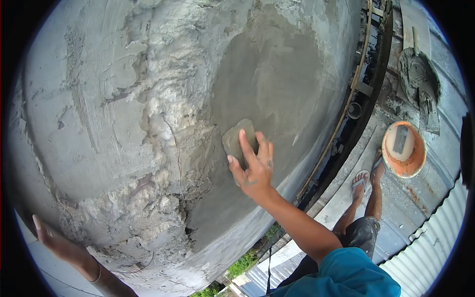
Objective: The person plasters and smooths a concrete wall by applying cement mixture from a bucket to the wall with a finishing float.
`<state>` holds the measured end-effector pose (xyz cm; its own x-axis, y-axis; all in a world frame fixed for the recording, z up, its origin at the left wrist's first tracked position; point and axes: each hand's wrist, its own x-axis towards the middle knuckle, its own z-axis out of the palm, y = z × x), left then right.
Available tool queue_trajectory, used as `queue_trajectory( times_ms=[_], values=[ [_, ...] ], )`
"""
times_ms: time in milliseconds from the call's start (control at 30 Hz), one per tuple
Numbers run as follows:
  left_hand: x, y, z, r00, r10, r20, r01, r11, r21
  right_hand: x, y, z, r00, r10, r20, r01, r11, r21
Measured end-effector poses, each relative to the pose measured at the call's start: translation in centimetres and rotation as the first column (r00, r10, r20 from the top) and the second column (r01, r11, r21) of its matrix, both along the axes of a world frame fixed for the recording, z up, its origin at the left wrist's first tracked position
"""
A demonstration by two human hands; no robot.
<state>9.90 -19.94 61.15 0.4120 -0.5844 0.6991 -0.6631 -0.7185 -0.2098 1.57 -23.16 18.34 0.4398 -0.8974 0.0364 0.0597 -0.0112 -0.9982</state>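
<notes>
My right hand [255, 171] presses a flat grey sponge [239, 138] with rounded corners against a smooth, darker patch of wet plaster [277, 79] on the wall. Its fingers spread over the sponge, and the thumb lies along the lower side. At the lower left, my left hand [52, 240] is seen edge-on with fingers stretched out, holding nothing, close by the wall's edge. Between the two hands runs a rough, crumbly band of broken render [168, 114], with a thin wire [174, 141] sticking out of it.
An orange-rimmed bucket [419, 161] with pale liquid and a grey rectangular piece stands by my feet [361, 184]. Above it, a pan of mortar [415, 72] lies on the metal roofing [440, 148]. A dark gap [363, 91] runs along the wall's foot. Corrugated sheet [430, 252] borders the lower right.
</notes>
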Motion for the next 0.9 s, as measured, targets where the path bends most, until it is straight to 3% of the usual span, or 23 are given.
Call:
queue_trajectory(
  times_ms=[33,133,167,233,300,400,433,467,500,533,600,667,700,733,800,900],
  values=[
    [0.3,0.4,0.1,1.000,0.006,-0.012,-0.007,0.999,-0.040,-1.9,3.5,-0.3,0.998,0.064,-0.011,-0.063,0.998,0.007],
    [0.8,0.7,0.4,1.000,0.008,-0.008,-0.009,0.998,-0.061,1.0,-1.1,0.1,0.999,-0.048,-0.009,0.048,0.999,0.010],
    [0.8,0.0,0.0,1.000,0.011,-0.017,-0.013,0.995,-0.097,3.1,-6.2,0.2,0.993,-0.109,-0.034,0.108,0.994,-0.025],
    [0.3,-0.9,-0.9,1.000,0.012,-0.022,-0.014,0.995,-0.094,7.4,-16.8,-0.3,0.958,-0.284,-0.025,0.285,0.950,0.130],
    [-0.1,-2.1,-1.4,1.000,-0.025,-0.009,0.025,0.999,-0.037,8.4,-20.7,-1.6,0.958,-0.276,0.076,0.254,0.942,0.221],
    [0.8,-1.7,-0.5,0.996,0.011,-0.084,-0.024,0.988,-0.153,4.4,-9.4,-1.1,0.985,-0.157,-0.070,0.168,0.969,0.183],
    [1.9,-0.7,0.3,0.996,0.085,-0.023,-0.086,0.992,-0.090,1.6,-3.3,-1.5,0.994,-0.065,-0.088,0.079,0.982,0.169],
    [2.9,0.4,1.0,0.987,0.154,0.044,-0.153,0.988,-0.032,-1.9,2.2,-1.6,0.997,0.068,-0.039,-0.056,0.966,0.253],
    [4.0,1.4,1.8,0.969,0.217,0.116,-0.221,0.975,0.020,-6.1,6.2,-1.8,0.937,0.323,-0.133,-0.277,0.920,0.279],
    [4.1,1.2,1.5,0.970,0.195,0.143,-0.204,0.978,0.047,-9.5,10.0,-3.4,0.839,0.538,-0.086,-0.467,0.792,0.394],
    [4.0,0.1,0.2,0.966,0.148,0.210,-0.166,0.984,0.070,-15.3,14.2,-5.3,0.907,0.409,-0.103,-0.320,0.826,0.465],
    [3.6,-0.8,-0.8,0.952,0.164,0.259,-0.189,0.979,0.073,-17.8,15.5,-9.4,0.982,0.184,-0.051,-0.071,0.597,0.799],
    [3.6,-1.0,-0.9,0.942,0.205,0.265,-0.235,0.968,0.085,-18.9,14.4,-11.7,0.995,0.086,-0.047,0.011,0.377,0.926],
    [3.8,-0.9,-1.0,0.929,0.216,0.301,-0.256,0.962,0.100,-20.1,12.3,-13.8,0.998,-0.011,-0.069,0.070,0.124,0.990],
    [4.6,-0.2,-1.1,0.892,0.206,0.403,-0.275,0.954,0.121,-23.0,6.2,-15.5,0.998,-0.056,0.012,-0.019,-0.125,0.992],
    [4.4,-0.2,-1.4,0.872,0.207,0.444,-0.298,0.944,0.145,-25.9,0.6,-18.1,0.970,-0.180,0.164,-0.185,-0.105,0.977]
  ],
)
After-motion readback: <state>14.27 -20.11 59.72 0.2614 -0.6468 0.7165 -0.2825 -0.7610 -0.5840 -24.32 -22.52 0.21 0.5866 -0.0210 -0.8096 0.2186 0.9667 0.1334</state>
